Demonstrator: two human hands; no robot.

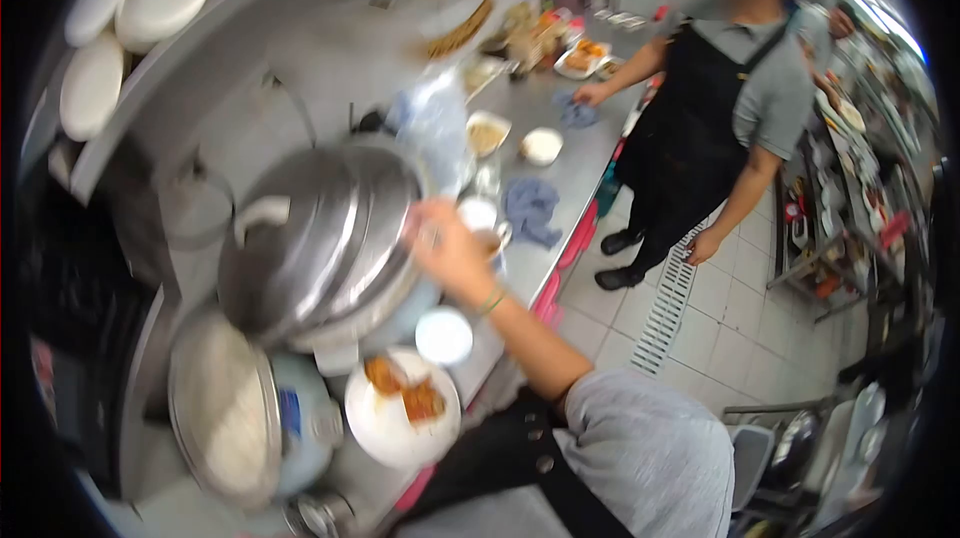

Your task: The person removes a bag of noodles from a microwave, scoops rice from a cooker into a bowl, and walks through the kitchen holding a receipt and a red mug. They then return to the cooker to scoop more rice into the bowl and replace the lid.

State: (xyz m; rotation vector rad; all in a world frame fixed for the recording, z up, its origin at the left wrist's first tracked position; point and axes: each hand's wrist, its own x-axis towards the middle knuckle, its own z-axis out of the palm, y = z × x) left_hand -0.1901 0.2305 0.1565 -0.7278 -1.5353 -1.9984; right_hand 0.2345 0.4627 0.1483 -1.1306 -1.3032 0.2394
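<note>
Reaching across the counter (585,173), the right hand (447,250) rests at the rim of the big steel lid (320,238), which stands tilted over a pot. Its fingers (428,230) are blurred; I cannot tell if they grip. The lid looks stiff, heavy and slippery, maybe hot; its white handle (262,213) seems the safer hold. The left hand is not visible.
</note>
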